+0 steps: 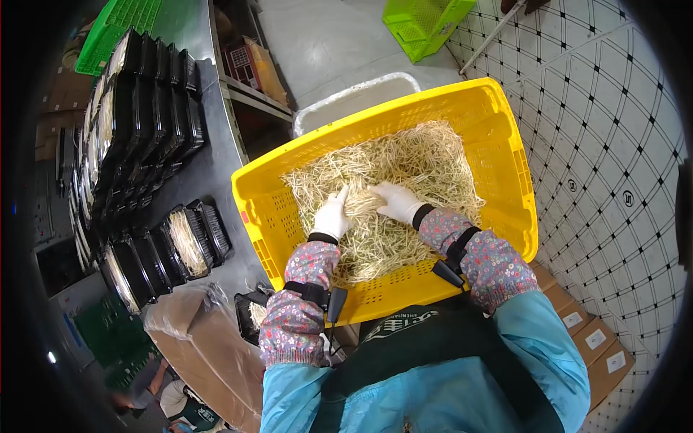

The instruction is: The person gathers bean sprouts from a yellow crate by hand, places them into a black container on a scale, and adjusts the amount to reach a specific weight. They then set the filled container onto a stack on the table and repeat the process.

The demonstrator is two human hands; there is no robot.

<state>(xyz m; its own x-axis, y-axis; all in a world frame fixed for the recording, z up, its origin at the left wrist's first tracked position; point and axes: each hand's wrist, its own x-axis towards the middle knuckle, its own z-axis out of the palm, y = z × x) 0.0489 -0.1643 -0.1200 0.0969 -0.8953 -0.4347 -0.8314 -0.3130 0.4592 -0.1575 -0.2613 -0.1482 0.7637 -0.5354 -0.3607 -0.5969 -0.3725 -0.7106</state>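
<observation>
A yellow perforated crate (511, 148) in front of me holds a deep heap of pale, thin strands (426, 155) that look like bean sprouts. Both my hands are in white gloves and meet over the middle of the heap. Between them lies a bunch of sprouts (362, 201), its strands roughly aligned. My left hand (332, 219) closes on the bunch's left side, with the thumb pointing away from me. From the right, my right hand (396, 201) grips the bunch's other end, its fingertips partly buried in strands.
Black plastic trays (141, 108) stand in tall stacks on a metal table (206, 166) at left. One nearer tray (189, 242) holds pale strands. A white tub (354, 97) sits behind the crate, a green crate (422, 29) beyond. Cardboard boxes (585, 339) are at right; another person (173, 397) is lower left.
</observation>
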